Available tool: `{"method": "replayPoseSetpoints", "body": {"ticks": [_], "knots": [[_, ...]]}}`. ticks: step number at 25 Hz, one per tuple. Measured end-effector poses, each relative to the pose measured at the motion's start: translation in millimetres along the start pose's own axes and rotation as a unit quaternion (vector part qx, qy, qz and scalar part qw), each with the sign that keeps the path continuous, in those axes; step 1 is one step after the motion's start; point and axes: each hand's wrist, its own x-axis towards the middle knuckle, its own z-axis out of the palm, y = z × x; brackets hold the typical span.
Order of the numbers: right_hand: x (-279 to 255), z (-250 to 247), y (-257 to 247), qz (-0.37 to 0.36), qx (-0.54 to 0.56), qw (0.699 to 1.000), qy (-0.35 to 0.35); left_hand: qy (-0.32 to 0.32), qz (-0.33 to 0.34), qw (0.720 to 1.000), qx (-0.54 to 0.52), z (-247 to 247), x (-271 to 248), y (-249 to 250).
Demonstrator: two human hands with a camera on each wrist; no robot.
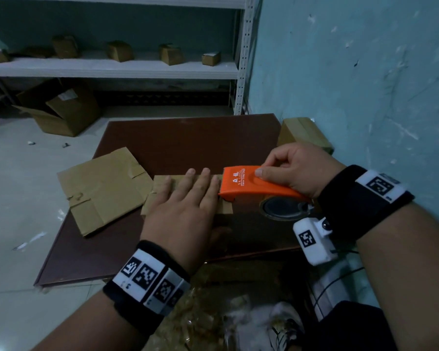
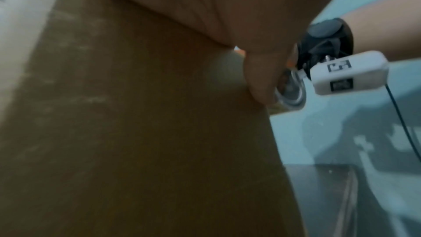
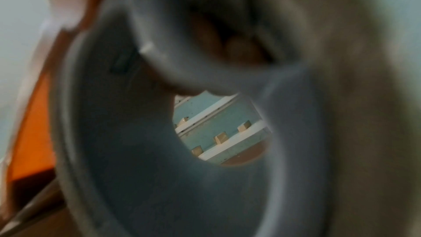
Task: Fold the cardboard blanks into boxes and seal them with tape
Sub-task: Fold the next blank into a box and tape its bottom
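Note:
A small folded cardboard box stands on the dark brown table. My left hand lies flat on its top, fingers straight, pressing it down. My right hand grips the orange tape dispenser, thumb on its side, its cutter end touching the box's right edge beside my left fingertips. The tape roll hangs under the dispenser. In the left wrist view the box's side fills the frame under my palm. The right wrist view is blurred, filled by the tape roll and the orange dispenser.
A flat cardboard blank lies on the table's left edge, overhanging it. A finished box sits by the teal wall at the right. Several small boxes stand on the white shelf. An open carton lies on the floor.

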Motion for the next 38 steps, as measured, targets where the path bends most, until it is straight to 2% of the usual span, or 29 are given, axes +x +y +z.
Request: {"method": "replayPoseSetpoints", "body": {"ticks": [6,12,14,17,19,24,26,27,28,30,31,33,35,36,38], "knots": [[-8,-25,10,0.010,-0.022,1.000,-0.009,-0.007,0.004,1.000,-0.008,-1,-1,-6],[-23,-49,14,0.046,-0.101,0.994,-0.003,0.003,0.002,1.000,-0.012,-1,-1,-6],[-19,-38,-2,0.028,-0.179,0.983,-0.033,0.007,0.000,1.000,-0.016,0,-2,-6],[-10,4,-33,0.020,-0.337,0.937,-0.085,0.005,-0.005,1.000,-0.018,0,-3,-5],[-7,27,-45,0.028,-0.365,0.926,-0.095,0.003,-0.006,1.000,-0.019,2,-4,-6],[6,31,-26,0.022,-0.320,0.946,0.046,0.020,0.001,0.999,-0.032,6,-5,-8],[10,39,-9,0.040,-0.319,0.945,0.057,0.025,0.009,0.998,-0.058,2,-8,-9],[13,45,0,0.046,-0.330,0.941,0.052,0.038,0.014,0.994,-0.103,-2,-10,-11],[16,51,8,0.048,-0.344,0.937,0.045,0.053,0.010,0.983,-0.176,-6,-13,-14],[22,60,15,0.055,-0.364,0.930,0.023,0.125,-0.022,0.928,-0.349,-11,-20,-24],[25,63,17,0.061,-0.369,0.927,0.006,0.182,-0.046,0.900,-0.394,-11,-23,-30],[28,71,16,0.074,-0.379,0.922,-0.030,0.262,-0.109,0.865,-0.413,-2,-24,-46],[27,75,13,0.088,-0.394,0.914,-0.044,0.256,-0.189,0.831,-0.456,11,-21,-62],[25,74,10,0.086,-0.391,0.916,-0.029,0.227,-0.225,0.802,-0.505,18,-19,-67],[18,72,5,0.070,-0.307,0.948,0.039,0.163,-0.273,0.719,-0.618,27,-14,-70]]}}
